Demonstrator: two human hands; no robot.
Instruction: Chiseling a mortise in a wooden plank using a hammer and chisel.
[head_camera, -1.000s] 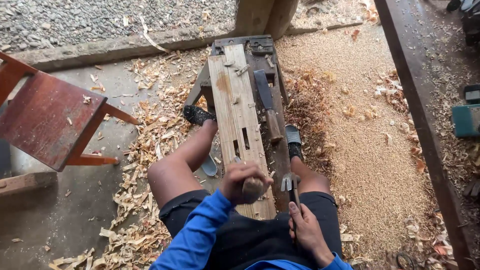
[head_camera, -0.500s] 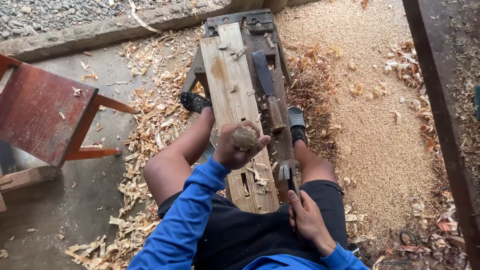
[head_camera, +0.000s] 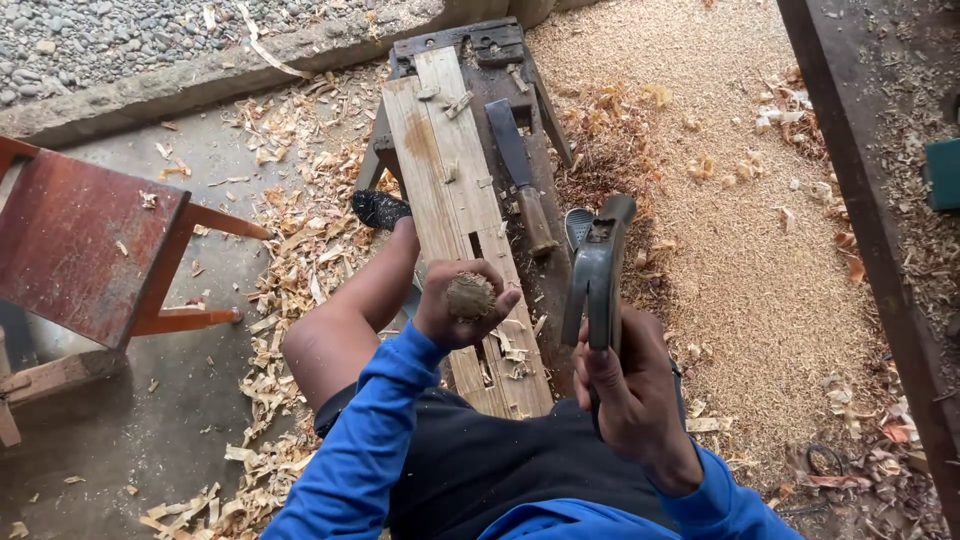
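I sit astride a low bench with a pale wooden plank (head_camera: 452, 170) lying on it, several slots cut into the plank. My left hand (head_camera: 460, 312) is shut on the worn wooden top of a chisel handle (head_camera: 470, 296), held upright over a slot near me. My right hand (head_camera: 628, 390) grips a claw hammer (head_camera: 596, 272), raised with its dark metal head up beside the chisel. A second chisel with a wooden handle (head_camera: 522, 180) lies on the dark bench to the right of the plank.
Wood shavings (head_camera: 290, 250) litter the concrete floor on the left; sawdust (head_camera: 740, 230) covers the ground on the right. A red wooden stool (head_camera: 85, 245) lies tipped at left. A dark beam (head_camera: 870, 200) runs along the right edge. Gravel lies beyond a concrete kerb (head_camera: 200, 75).
My right hand has lifted the hammer from beside my thigh up to chisel height. My left hand moved the chisel along the plank and holds it upright closer to me.
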